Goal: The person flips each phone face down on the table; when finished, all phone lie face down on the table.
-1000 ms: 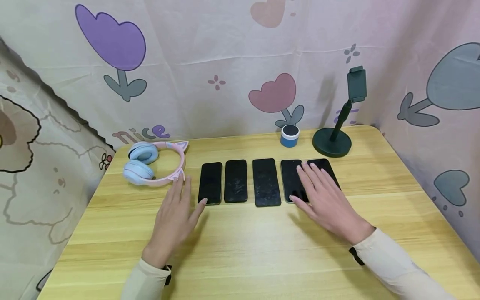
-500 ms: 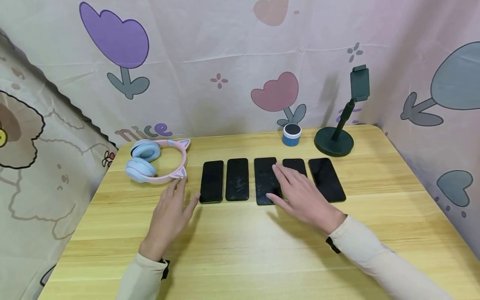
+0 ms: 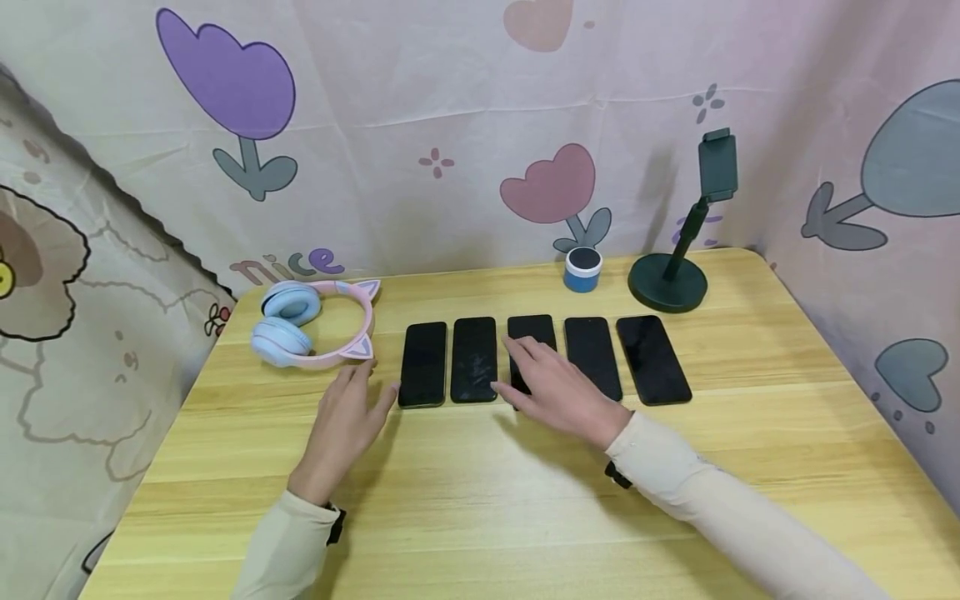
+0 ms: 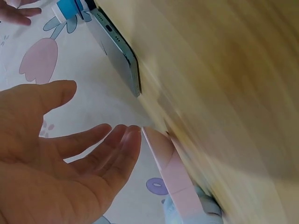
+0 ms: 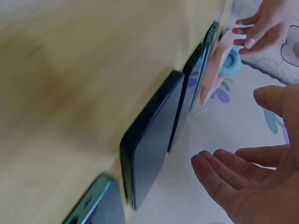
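Observation:
Several black smartphones lie face up in a row on the wooden table. My right hand (image 3: pixel 566 392), fingers extended and palm down, hovers over the middle smartphone (image 3: pixel 532 327) and partly hides it. In the right wrist view a gap shows between the right hand (image 5: pixel 252 182) and the thick dark smartphone (image 5: pixel 152 135). My left hand (image 3: pixel 339 429) holds nothing. Its fingertips are close to the cat ear of the pink and blue headphones (image 3: pixel 279 340); whether they touch is unclear. Its thumb is beside the leftmost smartphone (image 3: pixel 423 367).
A small blue and white round device (image 3: pixel 582 271) stands behind the row. To its right is a dark green phone stand (image 3: pixel 667 283) with an upright arm. Behind the table (image 3: pixel 465 517) hangs a printed curtain (image 3: pixel 405 75).
My right hand has swept left from above the two rightmost smartphones to the middle one, uncovering them. The smartphones keep their places. My left hand has barely shifted.

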Demonstrator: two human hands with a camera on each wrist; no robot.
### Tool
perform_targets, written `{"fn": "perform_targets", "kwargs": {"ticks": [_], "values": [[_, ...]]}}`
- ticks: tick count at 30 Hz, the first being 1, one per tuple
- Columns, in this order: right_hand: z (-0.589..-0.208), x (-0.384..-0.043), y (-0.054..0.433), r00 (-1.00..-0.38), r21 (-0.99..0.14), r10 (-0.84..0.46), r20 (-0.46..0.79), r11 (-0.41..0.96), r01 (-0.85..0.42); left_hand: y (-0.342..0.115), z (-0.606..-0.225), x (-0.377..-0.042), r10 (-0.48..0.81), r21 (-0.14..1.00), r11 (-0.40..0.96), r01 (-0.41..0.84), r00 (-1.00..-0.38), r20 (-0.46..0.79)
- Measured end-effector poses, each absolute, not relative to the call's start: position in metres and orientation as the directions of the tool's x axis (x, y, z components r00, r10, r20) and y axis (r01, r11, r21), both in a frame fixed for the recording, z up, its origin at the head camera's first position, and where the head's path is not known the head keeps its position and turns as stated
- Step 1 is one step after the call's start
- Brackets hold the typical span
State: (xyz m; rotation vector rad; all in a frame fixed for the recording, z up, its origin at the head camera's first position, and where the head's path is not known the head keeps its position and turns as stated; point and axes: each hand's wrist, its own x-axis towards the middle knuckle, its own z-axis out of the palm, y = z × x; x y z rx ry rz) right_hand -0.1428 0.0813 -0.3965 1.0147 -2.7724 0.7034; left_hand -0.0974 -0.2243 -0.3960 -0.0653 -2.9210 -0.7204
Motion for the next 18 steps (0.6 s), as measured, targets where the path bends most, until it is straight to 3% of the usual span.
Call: {"fn": "perform_targets", "kwargs": {"ticks": [11,18], "values": [[-0.401,-0.153,0.046,-0.809,-0.562,-0.571,0.138,0.628,-0.539,-0.221,-0.398,-0.113,-0.031,0.507,0.862,-0.015,-0.999,0.023],[-0.407,-0.165,0.026,-0.813,-0.632,-0.564,0.144,0.580,-0.514,-0.220,-0.402,-0.121,-0.036,0.514,0.857,-0.035,-0.999,-0.008]]}}
